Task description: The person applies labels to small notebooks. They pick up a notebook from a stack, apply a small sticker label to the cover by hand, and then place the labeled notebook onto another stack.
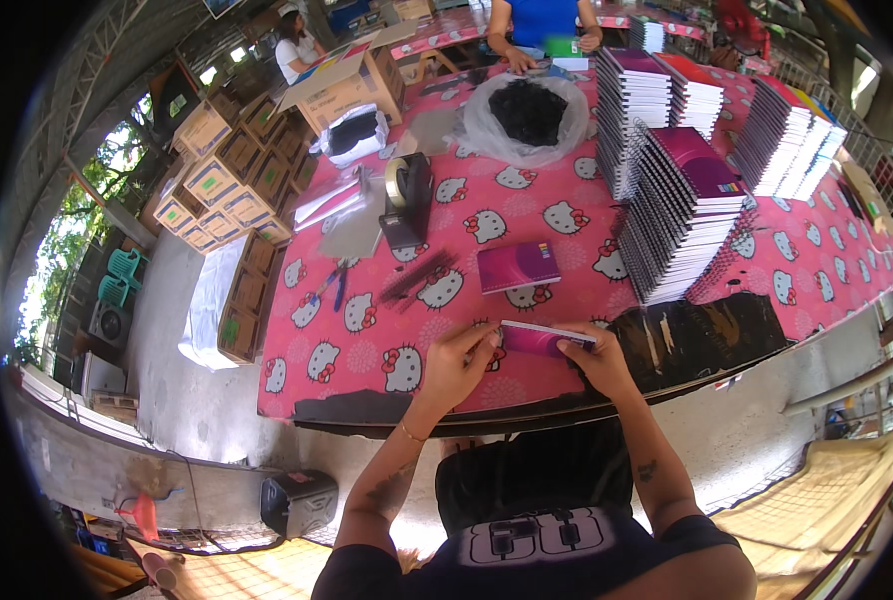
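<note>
My right hand grips a small purple-covered notebook by its right end, thumb on the cover, just above the table's near edge. At the notebook's left end, my left hand is closed in a pinch; whatever lies between its fingertips is too small to make out. Beyond my hands a second purple notebook lies flat. Left of it is a small bunch of thin dark strands. Pliers with dark blue handles rest farther left.
Tall stacks of spiral notebooks stand at the right. A tape dispenser and a clear plastic bag of black material sit farther back. Cardboard boxes are piled left of the pink table. Across it, a person in blue handles a green item.
</note>
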